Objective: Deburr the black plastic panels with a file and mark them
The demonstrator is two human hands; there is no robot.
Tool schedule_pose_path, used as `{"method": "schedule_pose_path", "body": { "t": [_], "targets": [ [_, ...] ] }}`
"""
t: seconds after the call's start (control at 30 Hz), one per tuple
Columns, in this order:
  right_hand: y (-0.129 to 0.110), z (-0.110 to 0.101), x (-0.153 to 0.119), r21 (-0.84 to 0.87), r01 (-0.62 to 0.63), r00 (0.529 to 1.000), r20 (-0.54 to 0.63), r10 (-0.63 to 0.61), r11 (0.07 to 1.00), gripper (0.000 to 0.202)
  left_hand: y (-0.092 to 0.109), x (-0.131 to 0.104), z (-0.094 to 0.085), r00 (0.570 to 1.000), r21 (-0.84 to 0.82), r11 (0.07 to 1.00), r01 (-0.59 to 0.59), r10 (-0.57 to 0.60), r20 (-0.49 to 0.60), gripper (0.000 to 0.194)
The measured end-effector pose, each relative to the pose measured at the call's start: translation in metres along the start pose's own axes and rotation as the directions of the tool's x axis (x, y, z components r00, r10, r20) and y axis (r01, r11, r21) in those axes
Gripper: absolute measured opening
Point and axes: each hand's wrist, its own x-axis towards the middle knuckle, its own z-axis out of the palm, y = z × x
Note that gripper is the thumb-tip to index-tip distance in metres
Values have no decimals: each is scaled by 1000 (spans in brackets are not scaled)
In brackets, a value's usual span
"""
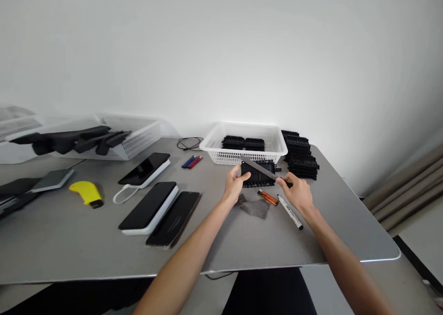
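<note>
My left hand [235, 184] grips the left end of a black plastic part [258, 178] with toothed edges, thumb on its face. In my right hand [296, 190] is the dark handle of a flat metal file [259, 167], whose blade lies slantwise across the top of the part. Just below my hands are an orange lighter [267, 197], a white marker [290, 212] and a grey scrap of cloth or film [254, 208]. Behind the part stands a white basket [242, 157] with similar black parts [254, 143] inside.
Stacks of black toothed parts [302, 160] stand right of the basket. Leftward lie blue and red lighters [192, 161], a coiled cable [188, 144], phones on white power banks [148, 206], a yellow-handled tool [86, 192] and another basket [138, 142] with black pieces.
</note>
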Motion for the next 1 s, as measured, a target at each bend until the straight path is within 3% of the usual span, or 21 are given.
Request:
{"method": "schedule_pose_path", "body": {
  "t": [0.17, 0.37, 0.53, 0.73, 1.0],
  "targets": [
    [9, -2, 4, -8, -18, 998, -57, 17, 1000, 45, -2, 2, -3, 1000, 38, 999, -2, 3, -24, 32],
    [7, 0, 3, 29, 13, 1000, -2, -13, 999, 43, -1, 2, -2, 1000, -19, 1000, -11, 11, -17, 32],
    [12, -2, 4, 15, -29, 998, -50, 30, 999, 45, 0, 4, -3, 998, 0, 1000, 22, -22, -57, 32],
    [9, -1, 3, 52, 1, 1000, -7, 0, 999, 43, 0, 4, -4, 999, -10, 1000, 19, -20, -48, 33],
    [11, -3, 4, 54, -36, 998, -53, 38, 998, 45, 3, 4, -4, 996, -42, 999, 34, -37, -76, 38]
  ]
}}
